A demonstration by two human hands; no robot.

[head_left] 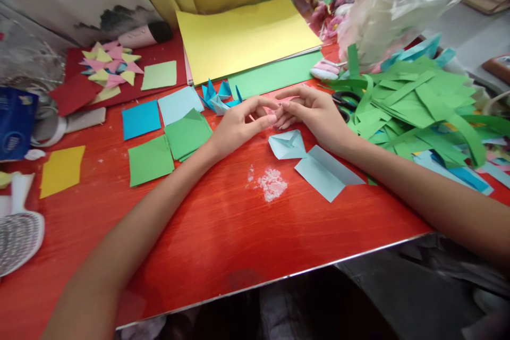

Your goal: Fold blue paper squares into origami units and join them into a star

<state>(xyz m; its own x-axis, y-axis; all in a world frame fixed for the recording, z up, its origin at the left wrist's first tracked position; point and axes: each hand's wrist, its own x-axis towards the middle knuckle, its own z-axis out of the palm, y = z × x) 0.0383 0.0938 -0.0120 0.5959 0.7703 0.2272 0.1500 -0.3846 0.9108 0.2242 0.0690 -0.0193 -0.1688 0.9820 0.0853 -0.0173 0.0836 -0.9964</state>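
Note:
My left hand [247, 119] and my right hand [308, 114] meet above the middle of the red table, their fingertips pinched together. Something pinkish shows between and behind the fingers; what they hold, if anything, I cannot make out. Just below my right hand lies a small folded light-blue paper [287, 144]. A larger creased light-blue sheet [329, 172] rests beside it, nearer the table's front edge. Blue folded paper pieces with pointed tips [217, 98] stand behind my left hand. To that hand's left is a stack of green paper squares [189, 135].
Green paper strips and scraps [418, 101] heap at the right, with black scissors [345, 101] partly under them. Large yellow sheets [247, 37] lie at the back. A paper star ornament [111, 64], a blue square [141, 119] and a hairbrush [19, 239] occupy the left.

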